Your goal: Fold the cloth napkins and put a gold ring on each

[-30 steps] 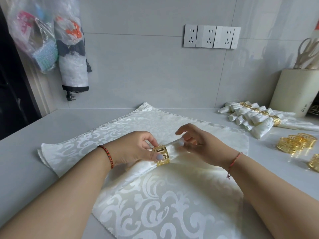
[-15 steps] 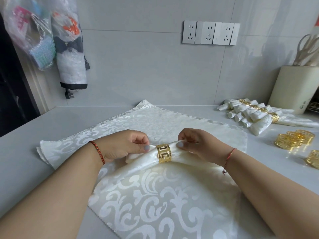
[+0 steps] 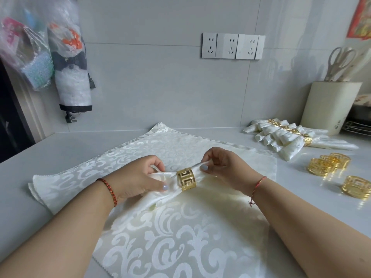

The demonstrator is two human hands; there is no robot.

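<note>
Napkin (image 3: 160, 195), folded, held between both hands above flat cloths (image 3: 170, 237). Gold ring (image 3: 186, 179) around its middle. Left hand (image 3: 138, 177) pinches fabric left of ring; right hand (image 3: 224, 167) pinches end right of ring. Spare rings (image 3: 329, 163) well right of grip.

I had both forearms reaching in from six o'clock, the left hand (image 3: 138, 175) at nine o'clock and the right hand (image 3: 224, 165) at three o'clock of the picture's middle, each with fingers curled and thumb pinching, a cord bracelet on either wrist.
</note>
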